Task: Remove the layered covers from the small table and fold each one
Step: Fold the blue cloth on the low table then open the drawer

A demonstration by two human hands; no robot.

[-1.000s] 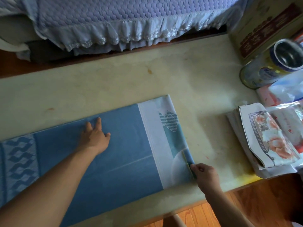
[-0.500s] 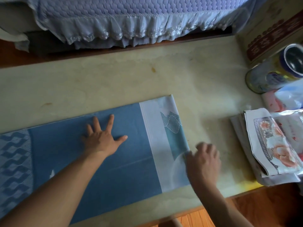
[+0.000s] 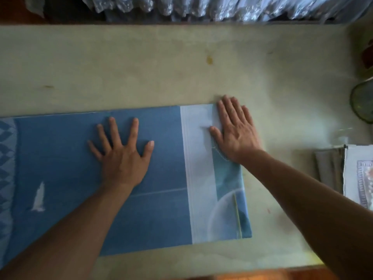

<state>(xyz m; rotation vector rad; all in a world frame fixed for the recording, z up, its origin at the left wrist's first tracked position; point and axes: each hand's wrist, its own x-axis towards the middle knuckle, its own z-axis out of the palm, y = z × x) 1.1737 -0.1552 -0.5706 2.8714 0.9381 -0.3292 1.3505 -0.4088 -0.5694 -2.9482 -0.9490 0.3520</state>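
You are looking straight down at a pale, stained worktop (image 3: 181, 63) that fills most of the frame. A blue cover (image 3: 66, 150), folded into a long flat strip, lies across the lower left and centre, running off the left edge. Its right end is a white and teal printed panel, and a small white bird shape shows at lower left.

Your left hand (image 3: 121, 156) lies flat on the blue part near the centre, its fingers (image 3: 134, 128) spread wide and straight, holding nothing. Your right hand (image 3: 236, 132) lies flat on the upper right corner of the cover, fingers straight and close together, reaching just past the cover's far edge onto the worktop.

At the right edge of the frame, well apart from the cover, sits a stack of folded covers (image 3: 331, 168). A ruffled bed skirt (image 3: 201, 7) runs along the top.
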